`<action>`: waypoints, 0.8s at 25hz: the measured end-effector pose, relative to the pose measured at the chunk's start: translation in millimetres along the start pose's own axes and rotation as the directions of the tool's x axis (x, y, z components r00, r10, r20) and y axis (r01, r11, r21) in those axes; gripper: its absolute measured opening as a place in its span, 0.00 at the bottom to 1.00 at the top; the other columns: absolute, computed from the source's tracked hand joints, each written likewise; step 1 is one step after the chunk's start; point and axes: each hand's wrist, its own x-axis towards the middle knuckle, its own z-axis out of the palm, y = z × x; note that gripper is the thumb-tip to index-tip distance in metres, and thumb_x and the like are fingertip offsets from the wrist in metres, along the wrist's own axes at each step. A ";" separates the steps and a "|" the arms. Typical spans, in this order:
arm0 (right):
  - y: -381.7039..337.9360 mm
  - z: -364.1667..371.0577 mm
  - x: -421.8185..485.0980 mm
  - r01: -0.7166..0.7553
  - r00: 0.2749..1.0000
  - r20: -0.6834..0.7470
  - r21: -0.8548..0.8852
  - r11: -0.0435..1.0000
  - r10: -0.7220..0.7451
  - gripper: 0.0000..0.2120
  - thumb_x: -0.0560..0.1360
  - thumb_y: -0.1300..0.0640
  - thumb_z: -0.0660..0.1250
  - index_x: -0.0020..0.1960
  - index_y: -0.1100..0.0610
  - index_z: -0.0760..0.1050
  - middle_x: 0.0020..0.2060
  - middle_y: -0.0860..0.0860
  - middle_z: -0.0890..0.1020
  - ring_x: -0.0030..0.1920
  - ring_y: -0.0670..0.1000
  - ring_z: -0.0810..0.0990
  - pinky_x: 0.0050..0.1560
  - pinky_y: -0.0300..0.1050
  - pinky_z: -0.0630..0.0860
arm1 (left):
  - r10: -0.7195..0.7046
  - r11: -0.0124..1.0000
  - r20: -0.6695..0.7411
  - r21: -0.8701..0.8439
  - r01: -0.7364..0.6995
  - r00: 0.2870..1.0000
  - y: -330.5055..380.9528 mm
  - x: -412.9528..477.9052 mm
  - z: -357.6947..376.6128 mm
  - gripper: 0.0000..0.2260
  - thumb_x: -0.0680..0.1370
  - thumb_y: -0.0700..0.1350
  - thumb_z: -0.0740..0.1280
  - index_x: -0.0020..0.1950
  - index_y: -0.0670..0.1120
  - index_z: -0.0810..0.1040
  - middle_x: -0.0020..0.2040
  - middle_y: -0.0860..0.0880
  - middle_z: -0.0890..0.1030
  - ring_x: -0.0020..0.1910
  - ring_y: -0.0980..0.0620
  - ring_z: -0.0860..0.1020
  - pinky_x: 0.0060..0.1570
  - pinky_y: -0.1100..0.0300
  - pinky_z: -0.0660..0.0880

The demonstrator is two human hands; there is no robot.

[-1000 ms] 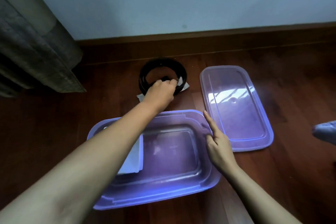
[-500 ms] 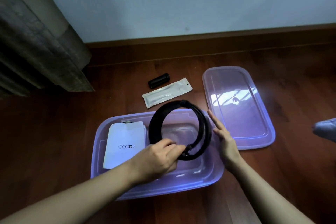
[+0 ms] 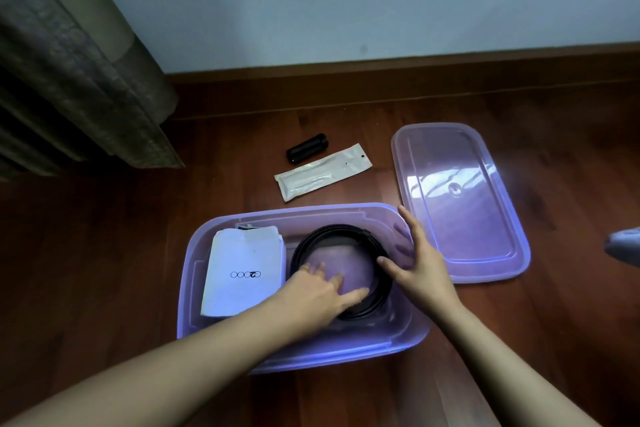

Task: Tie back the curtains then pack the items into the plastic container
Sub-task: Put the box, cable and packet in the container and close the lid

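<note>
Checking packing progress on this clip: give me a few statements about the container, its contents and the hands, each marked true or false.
1. The black coil lies inside the purple plastic container. True.
2. The lid is fitted on the container. False: it lies on the floor beside the container, on the right.
3. The black cylinder is already packed. False: it lies on the floor beyond the container, next to the clear sachet.
4. The left hand rests with straight fingers inside the coil. True.
5. The white packet is in the container. True.
</note>
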 end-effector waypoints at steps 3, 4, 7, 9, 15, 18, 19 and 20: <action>-0.4 1.5 2.9 -0.017 1.000 -0.011 -0.086 0.996 0.016 0.43 0.68 0.59 0.73 0.72 0.34 0.53 0.58 0.42 0.76 0.60 0.53 0.78 0.57 0.55 0.76 | 0.005 0.998 0.196 -0.058 0.006 0.981 1.7 -0.5 -21.8 0.27 0.82 0.43 0.52 0.76 0.59 0.43 0.76 0.37 0.57 0.71 0.29 0.58 0.69 0.40 0.59; 0.8 2.4 3.0 -0.022 1.000 -0.012 -0.081 0.996 0.021 0.44 0.68 0.59 0.73 0.71 0.33 0.52 0.60 0.44 0.77 0.61 0.53 0.78 0.57 0.56 0.76 | 0.027 0.991 0.189 -0.134 -0.002 0.982 -2.1 -0.4 -28.2 0.27 0.81 0.46 0.56 0.76 0.58 0.46 0.75 0.38 0.59 0.71 0.32 0.60 0.68 0.43 0.62; 4.6 3.3 3.6 -0.020 1.000 -0.023 -0.060 0.998 0.019 0.44 0.68 0.59 0.73 0.70 0.31 0.51 0.63 0.46 0.77 0.61 0.53 0.78 0.56 0.56 0.77 | 0.014 0.740 -0.241 -0.650 -0.172 0.970 -32.2 -0.6 -64.6 0.19 0.76 0.50 0.67 0.66 0.47 0.75 0.58 0.46 0.81 0.54 0.55 0.79 0.52 0.64 0.73; 6.2 2.9 4.4 -0.017 0.999 -0.030 -0.072 0.997 0.015 0.44 0.68 0.59 0.73 0.70 0.31 0.51 0.63 0.46 0.77 0.61 0.52 0.78 0.56 0.55 0.77 | -0.374 0.628 -0.512 -0.753 -0.195 0.773 -66.8 15.1 -84.4 0.11 0.76 0.44 0.66 0.54 0.43 0.83 0.45 0.49 0.85 0.39 0.63 0.78 0.41 0.73 0.70; 9.3 4.0 4.4 -0.003 0.999 -0.032 -0.086 0.996 0.000 0.43 0.68 0.58 0.73 0.69 0.31 0.51 0.63 0.43 0.76 0.61 0.51 0.78 0.55 0.53 0.77 | -0.617 0.689 -0.139 -0.571 0.447 0.774 -163.3 103.7 -44.2 0.24 0.78 0.42 0.62 0.73 0.40 0.62 0.72 0.37 0.66 0.70 0.39 0.65 0.69 0.52 0.62; 8.2 3.4 2.5 0.004 0.999 -0.040 -0.093 0.996 -0.007 0.43 0.69 0.57 0.73 0.70 0.32 0.52 0.64 0.41 0.75 0.62 0.49 0.77 0.55 0.51 0.77 | -0.696 0.678 -0.212 -0.508 0.531 0.685 -170.0 109.4 -33.3 0.17 0.78 0.42 0.63 0.65 0.37 0.70 0.63 0.37 0.73 0.62 0.38 0.70 0.59 0.48 0.69; 7.9 3.2 2.4 0.003 0.999 -0.042 -0.093 0.996 -0.006 0.43 0.69 0.57 0.73 0.70 0.33 0.52 0.63 0.41 0.76 0.62 0.48 0.77 0.55 0.50 0.77 | -0.720 0.667 -0.257 -0.511 0.542 0.644 -168.4 107.0 -36.5 0.15 0.78 0.41 0.63 0.62 0.37 0.72 0.60 0.37 0.74 0.60 0.37 0.71 0.56 0.47 0.71; 7.8 3.0 2.3 -0.003 0.999 -0.041 -0.094 0.996 -0.001 0.43 0.68 0.57 0.73 0.70 0.33 0.52 0.63 0.42 0.76 0.61 0.49 0.77 0.55 0.50 0.77 | -0.742 0.651 -0.321 -0.557 0.516 0.589 -166.5 103.6 -40.7 0.14 0.77 0.41 0.64 0.60 0.37 0.74 0.58 0.37 0.75 0.57 0.38 0.73 0.54 0.48 0.71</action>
